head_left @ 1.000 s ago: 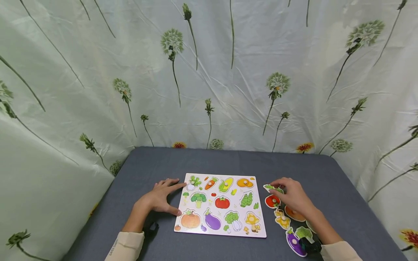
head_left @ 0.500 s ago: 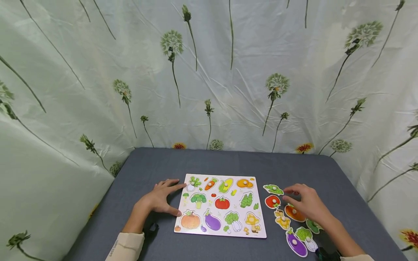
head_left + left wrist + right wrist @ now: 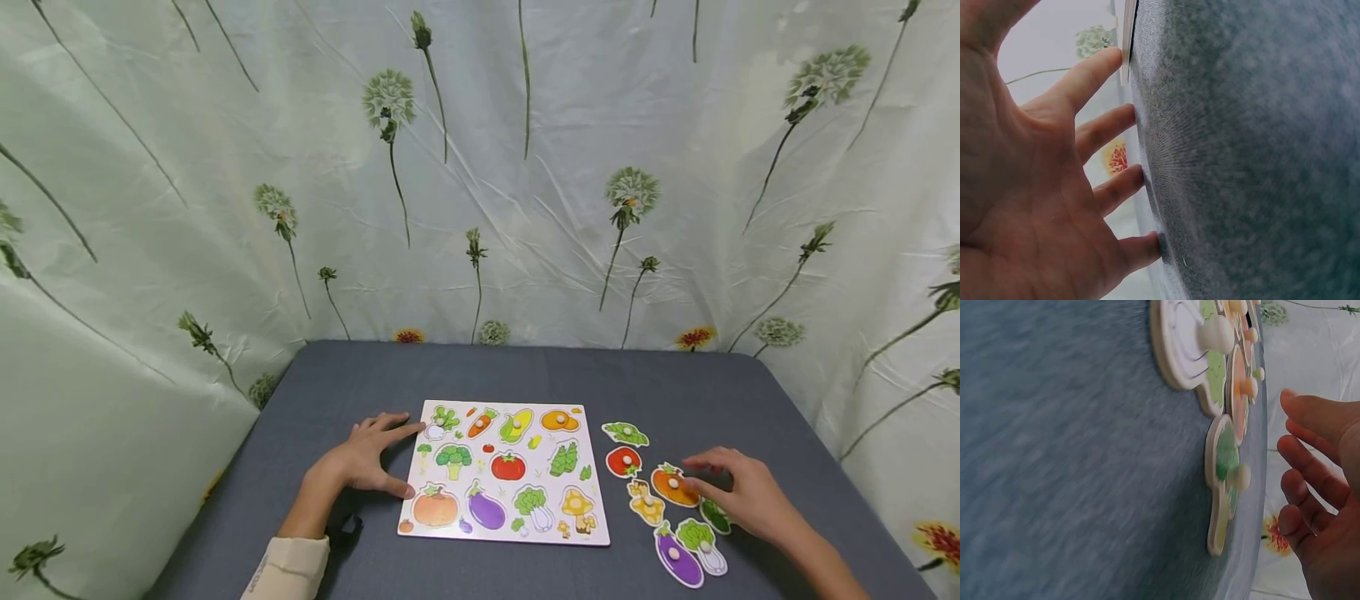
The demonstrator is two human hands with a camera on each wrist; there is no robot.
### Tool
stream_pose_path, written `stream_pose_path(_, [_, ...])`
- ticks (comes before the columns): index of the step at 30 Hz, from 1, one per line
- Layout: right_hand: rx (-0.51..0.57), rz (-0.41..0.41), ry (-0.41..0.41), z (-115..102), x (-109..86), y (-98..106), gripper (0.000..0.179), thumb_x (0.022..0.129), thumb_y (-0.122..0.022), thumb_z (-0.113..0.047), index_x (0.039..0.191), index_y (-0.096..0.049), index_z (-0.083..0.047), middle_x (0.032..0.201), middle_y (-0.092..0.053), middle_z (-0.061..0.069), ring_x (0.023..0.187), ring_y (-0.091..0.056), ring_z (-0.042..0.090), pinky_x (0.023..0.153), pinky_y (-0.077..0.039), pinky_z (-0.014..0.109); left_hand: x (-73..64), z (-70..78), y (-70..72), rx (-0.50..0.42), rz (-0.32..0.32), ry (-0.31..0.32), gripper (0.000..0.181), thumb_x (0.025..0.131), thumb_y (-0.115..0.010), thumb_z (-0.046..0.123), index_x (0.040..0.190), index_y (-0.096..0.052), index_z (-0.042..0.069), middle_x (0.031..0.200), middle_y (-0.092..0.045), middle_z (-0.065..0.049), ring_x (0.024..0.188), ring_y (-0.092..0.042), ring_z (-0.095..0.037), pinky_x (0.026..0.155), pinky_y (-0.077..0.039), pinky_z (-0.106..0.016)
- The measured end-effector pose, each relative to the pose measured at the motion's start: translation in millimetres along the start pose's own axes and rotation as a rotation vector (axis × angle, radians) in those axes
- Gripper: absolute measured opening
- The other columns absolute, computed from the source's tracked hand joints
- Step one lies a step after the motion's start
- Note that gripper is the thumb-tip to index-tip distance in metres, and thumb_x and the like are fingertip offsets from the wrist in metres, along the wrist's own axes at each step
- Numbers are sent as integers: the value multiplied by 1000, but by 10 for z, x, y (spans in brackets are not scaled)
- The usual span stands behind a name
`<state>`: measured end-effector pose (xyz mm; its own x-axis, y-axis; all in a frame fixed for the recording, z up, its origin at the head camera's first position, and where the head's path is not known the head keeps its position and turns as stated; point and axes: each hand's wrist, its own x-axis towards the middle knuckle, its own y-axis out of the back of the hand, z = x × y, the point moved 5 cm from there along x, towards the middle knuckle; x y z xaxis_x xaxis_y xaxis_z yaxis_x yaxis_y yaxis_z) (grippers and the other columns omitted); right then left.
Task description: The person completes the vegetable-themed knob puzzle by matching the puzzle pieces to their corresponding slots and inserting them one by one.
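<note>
While touching puzzle board (image 3: 538, 468) along left edge with spread left hand (image 3: 367, 454), hovers with relaxed, part-spread right hand (image 3: 738, 492) near pumpkin piece (image 3: 677, 495), lying among other vegetable pieces (image 3: 681, 567) on counter (image 3: 525, 371).

Pictured in a curtained-off nook, closed in at the back and both sides by pale hanging fabric (image 3: 558, 275), creased and printed with dandelion heads (image 3: 632, 187) and a few red-and-yellow blooms (image 3: 696, 337). Furnished with a round-cornered table (image 3: 352, 375), covered in dark gray cloth (image 3: 517, 371) and set close against the fabric. Impossible to tell whether inside a home, a studio or a workroom.
</note>
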<state>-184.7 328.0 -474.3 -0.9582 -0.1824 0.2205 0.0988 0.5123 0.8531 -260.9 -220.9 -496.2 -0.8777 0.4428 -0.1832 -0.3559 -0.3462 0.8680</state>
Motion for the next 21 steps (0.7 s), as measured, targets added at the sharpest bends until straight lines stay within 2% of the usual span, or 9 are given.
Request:
stream_pose_path(5, [35,-7,21,62,-114,23,17,86,-84,-24,102,-80,-20,95,-71,-7,73,-48,-5,57,-37,22,1,6,0,-2,0,13,108,65,-89,62,157,-46,28,165,-33,-15,149,-26,-51,113,-11,-83])
stream_pose_path(13, [55,-3,30,150,-223,12,17,84,-86,-22,99,-79,-21,83,-61,-22,64,-43,-4,54,-34,21,-2,5,6,-9,4,11,108,65,-89,62,157,-46,27,165,-33,-16,149,-25,-52,113,-10,-83])
stream_pose_path(21, [64,-39,-3,218,-326,-36,15,83,-87,-24,96,-80,-23,86,-61,-20,66,-44,-4,55,-35,21,-5,16,3,-8,-3,17,108,65,-89,61,157,-45,27,166,-32,-16,150,-24,-52,113,-10,-83])
